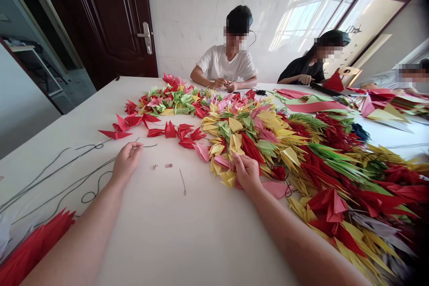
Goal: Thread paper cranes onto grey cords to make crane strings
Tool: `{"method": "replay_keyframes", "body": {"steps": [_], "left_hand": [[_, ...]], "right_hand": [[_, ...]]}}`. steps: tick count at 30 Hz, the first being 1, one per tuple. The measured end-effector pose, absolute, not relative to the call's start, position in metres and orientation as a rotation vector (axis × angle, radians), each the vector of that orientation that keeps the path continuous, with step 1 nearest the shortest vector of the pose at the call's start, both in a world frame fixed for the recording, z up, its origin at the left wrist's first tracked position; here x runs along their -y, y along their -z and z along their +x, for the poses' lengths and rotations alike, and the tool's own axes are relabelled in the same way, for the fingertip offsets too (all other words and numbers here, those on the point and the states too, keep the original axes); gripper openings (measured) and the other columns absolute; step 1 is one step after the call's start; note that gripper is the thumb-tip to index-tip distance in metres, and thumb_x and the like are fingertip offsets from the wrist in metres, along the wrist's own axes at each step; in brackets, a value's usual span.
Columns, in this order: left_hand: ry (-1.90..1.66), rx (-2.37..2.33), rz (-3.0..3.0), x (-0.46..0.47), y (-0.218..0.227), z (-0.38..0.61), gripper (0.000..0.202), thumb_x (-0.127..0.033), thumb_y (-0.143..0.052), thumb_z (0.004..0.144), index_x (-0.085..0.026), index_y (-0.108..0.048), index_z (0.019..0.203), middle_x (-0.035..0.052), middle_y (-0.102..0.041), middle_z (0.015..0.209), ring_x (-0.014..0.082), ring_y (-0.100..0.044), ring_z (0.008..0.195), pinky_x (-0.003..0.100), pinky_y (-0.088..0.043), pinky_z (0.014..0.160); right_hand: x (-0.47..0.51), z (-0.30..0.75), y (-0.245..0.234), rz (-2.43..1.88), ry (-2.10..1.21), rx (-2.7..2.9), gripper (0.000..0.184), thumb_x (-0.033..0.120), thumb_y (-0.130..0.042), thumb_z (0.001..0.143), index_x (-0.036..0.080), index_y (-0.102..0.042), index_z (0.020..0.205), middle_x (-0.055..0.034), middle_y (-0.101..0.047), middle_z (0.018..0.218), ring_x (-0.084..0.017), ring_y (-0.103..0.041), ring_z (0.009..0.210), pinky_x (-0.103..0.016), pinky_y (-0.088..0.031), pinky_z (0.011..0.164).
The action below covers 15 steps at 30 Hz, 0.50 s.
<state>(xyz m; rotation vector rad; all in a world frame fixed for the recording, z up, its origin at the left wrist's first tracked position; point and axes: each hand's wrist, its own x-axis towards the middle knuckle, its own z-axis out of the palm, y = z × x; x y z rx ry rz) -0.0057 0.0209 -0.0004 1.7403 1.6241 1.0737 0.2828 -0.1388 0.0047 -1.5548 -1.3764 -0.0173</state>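
Head view across a long white table point(187, 237): the left hand point(126, 162), fingers pinched together, holds a thin black wire point(150, 145) near the table's middle. The right hand point(246, 170), half curled, has its fingertips among a broad heap of yellow, red and green folded-paper cranes point(234, 143), spreading toward the far and right edges; whether it grips one, I cannot tell.

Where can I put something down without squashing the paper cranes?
The biggest bare patch of the table lies between your left hand and right hand, below the red cranes. Another sits left of those cranes, by the far edge. Right of your right hand, the piled cranes leave no room.
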Motion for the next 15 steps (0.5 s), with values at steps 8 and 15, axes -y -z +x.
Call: {"method": "replay_keyframes", "body": {"steps": [8, 15], "left_hand": [[-1.046, -1.594, 1.721, -0.0207, -0.0005, -0.0048, 0.018, -0.039, -0.050, 0.070, -0.025, -0.058, 0.077, 0.0000, -0.065, 0.086, 0.0205, -0.059, 0.084, 0.028, -0.044, 0.067], [-1.027, -1.586, 1.707, -0.0203, -0.0008, -0.0039, 0.018, -0.040, -0.049, 0.070, -0.025, -0.058, 0.076, -0.0008, -0.066, 0.087, 0.0193, -0.059, 0.083, 0.026, -0.044, 0.067]], "right_hand": [[0.1400, 0.2830, -0.0037, -1.567, -0.012, 1.312, 0.055, 0.044, -0.034, 0.087, 0.018, -0.041, 0.040, -0.0010, -0.046, 0.040, -0.009, -0.043, 0.038, -0.022, -0.033, 0.043], [0.1426, 0.2855, -0.0090, -1.563, 0.056, 1.246, 0.055, 0.043, -0.033, 0.087, 0.018, -0.039, 0.039, -0.0004, -0.043, 0.038, -0.009, -0.040, 0.038, -0.024, -0.031, 0.043]]}}
